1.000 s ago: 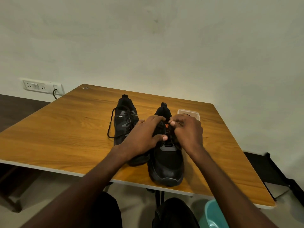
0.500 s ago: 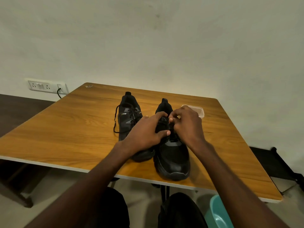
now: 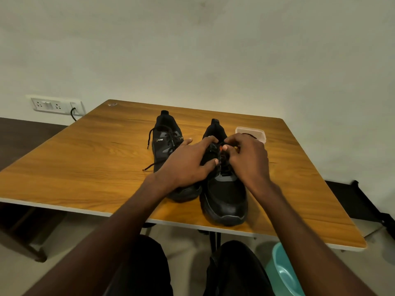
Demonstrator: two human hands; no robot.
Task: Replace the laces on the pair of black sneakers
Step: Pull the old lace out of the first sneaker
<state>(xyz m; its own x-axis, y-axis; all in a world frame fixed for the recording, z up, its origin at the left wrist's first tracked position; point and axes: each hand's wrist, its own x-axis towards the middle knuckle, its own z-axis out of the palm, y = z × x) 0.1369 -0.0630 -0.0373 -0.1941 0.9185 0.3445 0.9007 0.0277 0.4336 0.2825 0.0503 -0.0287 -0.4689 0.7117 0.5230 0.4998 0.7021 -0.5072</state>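
My left hand (image 3: 188, 161) holds the right sneaker (image 3: 224, 189) at its lacing part, fingers curled over the side and thumb pressed on the tongue. My right hand (image 3: 248, 155) pinches the lace there; a small orange piece (image 3: 220, 148) shows between my fingers. This sneaker stands near the front edge of the table (image 3: 89, 159). The left sneaker (image 3: 165, 142) is just beside it, its black lace (image 3: 149, 166) hanging loose onto the wood. A clear plastic container (image 3: 252, 133) stands behind my right hand, toward the far right corner.
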